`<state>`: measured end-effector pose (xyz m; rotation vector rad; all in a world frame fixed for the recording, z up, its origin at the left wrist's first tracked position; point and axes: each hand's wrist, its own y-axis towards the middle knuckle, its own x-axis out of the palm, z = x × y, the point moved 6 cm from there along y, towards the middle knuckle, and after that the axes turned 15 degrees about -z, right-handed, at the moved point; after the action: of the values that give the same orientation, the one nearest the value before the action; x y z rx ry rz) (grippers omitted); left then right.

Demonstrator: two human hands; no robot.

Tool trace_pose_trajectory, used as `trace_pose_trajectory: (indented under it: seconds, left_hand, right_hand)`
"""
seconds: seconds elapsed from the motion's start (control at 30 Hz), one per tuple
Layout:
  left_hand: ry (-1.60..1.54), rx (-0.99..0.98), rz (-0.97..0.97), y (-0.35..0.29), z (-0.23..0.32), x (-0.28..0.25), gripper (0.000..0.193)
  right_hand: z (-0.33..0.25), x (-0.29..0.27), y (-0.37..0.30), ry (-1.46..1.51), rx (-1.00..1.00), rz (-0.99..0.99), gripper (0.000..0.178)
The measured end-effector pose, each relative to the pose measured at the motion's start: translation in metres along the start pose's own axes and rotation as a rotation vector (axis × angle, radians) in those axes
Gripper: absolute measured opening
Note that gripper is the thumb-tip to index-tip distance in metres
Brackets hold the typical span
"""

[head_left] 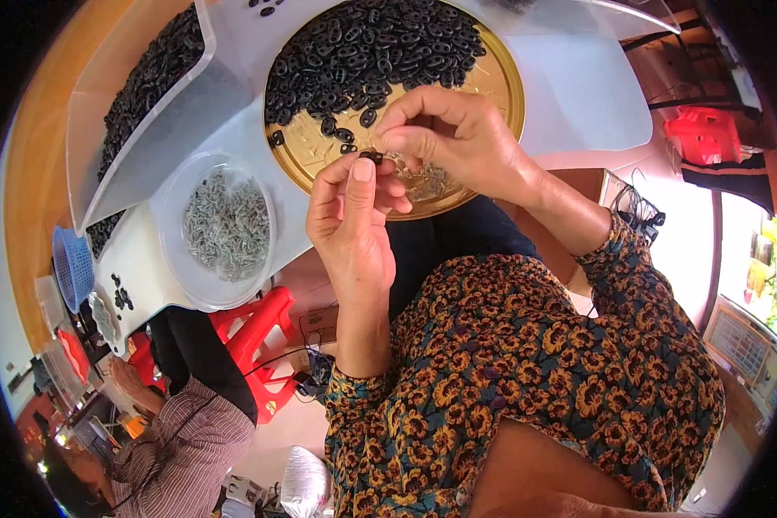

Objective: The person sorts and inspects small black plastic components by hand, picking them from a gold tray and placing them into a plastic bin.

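Observation:
Over the near edge of a round golden tray (502, 82), my left hand (354, 224) pinches a small black plastic piece (371, 157) between thumb and fingers. My right hand (470, 142) is close beside it, thumb and index finger pressed together. Anything between those fingertips is too small to make out. Black oval pieces with two holes (380, 52) are heaped on the tray's far side, a few lying loose nearer my hands. Small shiny pieces (427, 181), partly hidden by my right hand, lie near the tray's front edge.
Left of the tray stands a clear round tub (270, 233) of small grey metal pieces, seemingly springs. Behind it, a translucent bin (168, 134) holds more black pieces. A blue basket (73, 268), a red stool (276, 315) and a person in a striped shirt (190, 440) are further left.

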<state>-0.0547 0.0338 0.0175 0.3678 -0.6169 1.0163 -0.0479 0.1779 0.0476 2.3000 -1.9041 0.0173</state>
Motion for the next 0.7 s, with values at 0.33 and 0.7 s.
trace_pose_trajectory:
  seconds: [0.33,0.7]
  left_hand:
    - [0.025,0.015,0.02,0.001,-0.001,0.0,0.017]
    - [0.131,0.02,0.009,0.0,0.002,0.005,0.018]
  right_hand:
    - [0.006,-0.001,0.003,0.09,0.041,-0.062,0.017]
    - [-0.002,0.001,0.005,-0.138,0.045,-0.076,0.018]
